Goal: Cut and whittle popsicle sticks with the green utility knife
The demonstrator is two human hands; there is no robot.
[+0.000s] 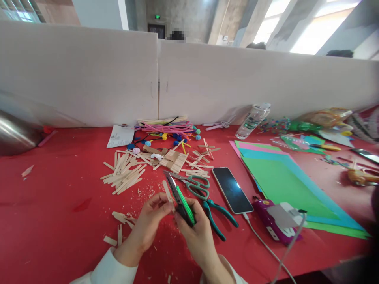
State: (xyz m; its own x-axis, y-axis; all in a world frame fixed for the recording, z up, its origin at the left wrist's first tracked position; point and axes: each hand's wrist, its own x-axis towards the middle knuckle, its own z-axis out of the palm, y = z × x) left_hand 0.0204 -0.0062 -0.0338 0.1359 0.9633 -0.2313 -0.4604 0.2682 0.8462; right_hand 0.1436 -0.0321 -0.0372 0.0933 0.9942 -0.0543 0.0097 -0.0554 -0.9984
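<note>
Between the fingers of my left hand (151,223) is a wooden craft stick (167,191), its free end pointing up and away from me. My right hand (197,232) is wrapped round a green and black utility knife (184,205). The knife's blade (171,180) is out and lies close along the stick; whether they touch I cannot tell. Just beyond my hands, scissors with grey-green handles (197,186) lie on the red table (59,213). Teal-handled pliers (217,219) rest to the right of my right hand. Wood shavings (145,191) are scattered beyond my left hand.
A pile of craft sticks (126,171) and cut pieces (120,232) lie left. Pink pipe cleaners (168,128) lie near the white partition (237,79). To the right are a cabled phone (232,189), a purple power strip (274,221), coloured sheets (290,181) and a tilted bottle (251,121).
</note>
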